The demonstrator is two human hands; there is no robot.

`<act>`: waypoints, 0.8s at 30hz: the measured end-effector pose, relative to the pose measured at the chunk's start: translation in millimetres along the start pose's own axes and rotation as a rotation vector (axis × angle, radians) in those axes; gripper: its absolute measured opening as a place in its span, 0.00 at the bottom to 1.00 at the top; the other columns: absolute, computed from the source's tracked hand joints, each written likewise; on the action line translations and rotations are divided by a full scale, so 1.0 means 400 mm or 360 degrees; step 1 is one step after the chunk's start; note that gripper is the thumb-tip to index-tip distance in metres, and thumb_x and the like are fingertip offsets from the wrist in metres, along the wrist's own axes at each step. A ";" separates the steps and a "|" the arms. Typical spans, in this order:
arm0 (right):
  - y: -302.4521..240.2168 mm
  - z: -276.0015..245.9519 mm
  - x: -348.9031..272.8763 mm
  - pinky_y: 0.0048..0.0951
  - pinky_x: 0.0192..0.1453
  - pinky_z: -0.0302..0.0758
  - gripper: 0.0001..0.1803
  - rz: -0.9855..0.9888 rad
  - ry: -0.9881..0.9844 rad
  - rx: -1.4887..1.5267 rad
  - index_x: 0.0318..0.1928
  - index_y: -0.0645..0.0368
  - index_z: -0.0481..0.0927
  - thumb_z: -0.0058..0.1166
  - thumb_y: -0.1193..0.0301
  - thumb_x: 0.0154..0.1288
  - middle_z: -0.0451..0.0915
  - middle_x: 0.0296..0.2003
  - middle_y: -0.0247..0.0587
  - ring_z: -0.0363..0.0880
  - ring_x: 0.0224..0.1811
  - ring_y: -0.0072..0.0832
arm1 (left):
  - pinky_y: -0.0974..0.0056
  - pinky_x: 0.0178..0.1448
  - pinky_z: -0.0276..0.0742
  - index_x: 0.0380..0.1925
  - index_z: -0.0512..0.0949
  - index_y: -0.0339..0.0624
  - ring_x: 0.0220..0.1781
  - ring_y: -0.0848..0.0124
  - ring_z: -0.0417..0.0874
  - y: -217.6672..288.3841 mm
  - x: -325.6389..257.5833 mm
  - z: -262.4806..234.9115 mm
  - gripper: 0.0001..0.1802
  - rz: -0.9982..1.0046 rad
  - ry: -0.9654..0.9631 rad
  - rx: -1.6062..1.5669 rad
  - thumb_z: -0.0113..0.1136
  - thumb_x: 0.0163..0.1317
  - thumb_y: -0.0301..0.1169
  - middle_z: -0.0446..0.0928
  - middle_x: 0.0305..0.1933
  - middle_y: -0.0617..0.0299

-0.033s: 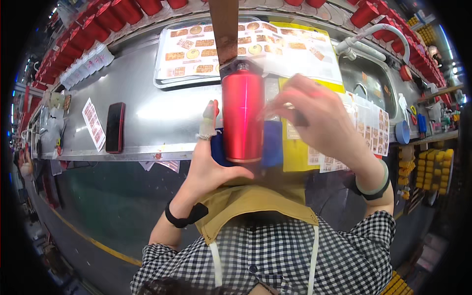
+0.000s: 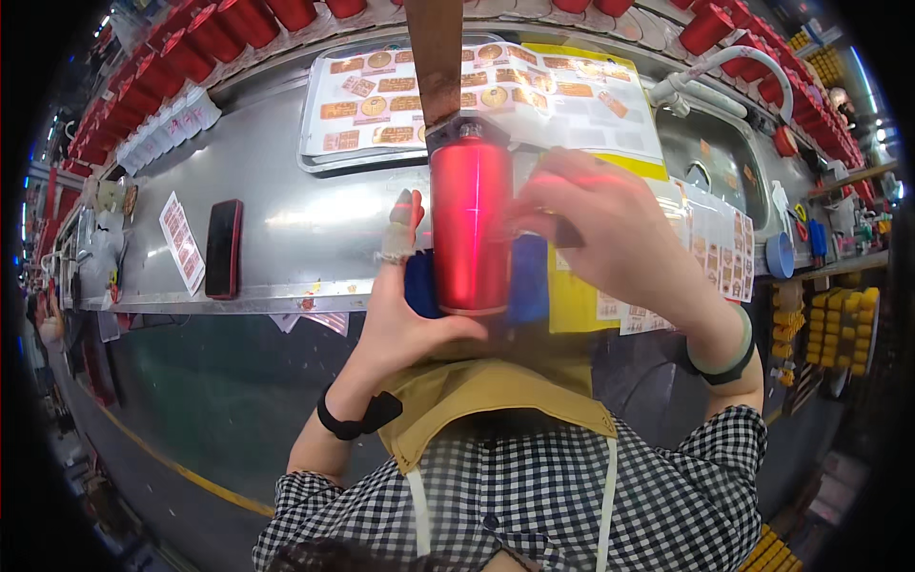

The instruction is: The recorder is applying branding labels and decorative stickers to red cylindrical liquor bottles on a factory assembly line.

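Note:
A shiny red metal cylinder (image 2: 471,224), like a bottle or cup body, sits in the middle, its far end against a dark metal mount (image 2: 469,124). My left hand (image 2: 400,286) is at its left side, fingers stretched forward and thumb reaching across below its near end. A pale covering wraps one or more of its fingertips. On the right, my right hand (image 2: 586,205) has its fingers curled together at the cylinder's side. Blur hides what, if anything, they pinch. Blue cloth or padding (image 2: 527,281) lies beneath the cylinder.
Sticker sheets (image 2: 372,100) cover a tray behind the cylinder, with more sheets (image 2: 724,238) at the right. A phone (image 2: 224,248) and a printed strip (image 2: 181,243) lie left. Beyond are a sink (image 2: 715,157), a faucet (image 2: 753,57) and rows of red cups (image 2: 214,33).
My right hand has shifted slightly, its fingers more curled now beside the cylinder. The left hand has moved a little. The cylinder stays in place.

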State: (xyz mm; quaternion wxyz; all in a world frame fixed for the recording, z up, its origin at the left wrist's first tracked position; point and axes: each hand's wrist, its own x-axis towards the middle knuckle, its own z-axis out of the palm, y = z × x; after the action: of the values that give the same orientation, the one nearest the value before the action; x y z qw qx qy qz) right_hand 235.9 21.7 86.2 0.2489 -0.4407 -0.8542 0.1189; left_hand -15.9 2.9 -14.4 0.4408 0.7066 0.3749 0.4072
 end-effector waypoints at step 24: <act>0.041 0.258 0.037 0.19 0.35 0.67 0.21 0.1311 0.0747 0.1437 0.43 0.59 0.71 0.71 0.62 0.67 0.68 0.31 0.25 0.64 0.31 0.13 | 0.61 0.70 0.74 0.75 0.60 0.34 0.67 0.68 0.77 -0.001 0.142 0.034 0.36 -0.0735 0.0134 -0.1248 0.64 0.72 0.31 0.73 0.69 0.52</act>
State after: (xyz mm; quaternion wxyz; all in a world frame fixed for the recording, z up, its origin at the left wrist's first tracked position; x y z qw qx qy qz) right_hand 185.3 45.0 -3.6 0.5233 -0.5983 -0.4046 0.4521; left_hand 18.5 49.2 -4.5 0.7387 0.3672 0.3577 0.4377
